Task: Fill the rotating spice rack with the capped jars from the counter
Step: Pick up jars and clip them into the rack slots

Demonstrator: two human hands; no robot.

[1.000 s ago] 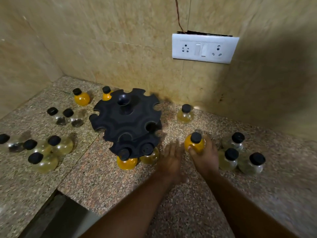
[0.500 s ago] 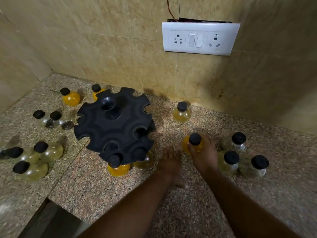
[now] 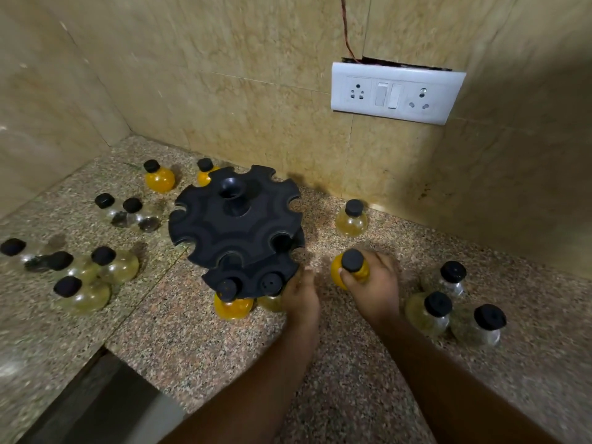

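Note:
A black two-tier rotating spice rack (image 3: 237, 225) stands on the granite counter (image 3: 352, 379). Two capped jars hang in its lower tier: an orange jar (image 3: 233, 304) and a pale yellow jar (image 3: 271, 296). My left hand (image 3: 301, 296) rests against the lower tier's right edge, fingers apart. My right hand (image 3: 373, 290) is closed around an orange jar with a black cap (image 3: 350, 267), just right of the rack.
Loose capped jars lie around: three at right (image 3: 429, 310), one near the wall (image 3: 351, 217), two orange ones behind the rack (image 3: 159, 176), several clear and yellowish at left (image 3: 105, 267). A white socket plate (image 3: 395, 92) sits on the tiled wall. The counter edge drops off at bottom left.
My left hand has slid left from the counter up to the rack's lower tier. My right hand still grips the orange jar, shifted slightly towards the rack. The camera view has tilted.

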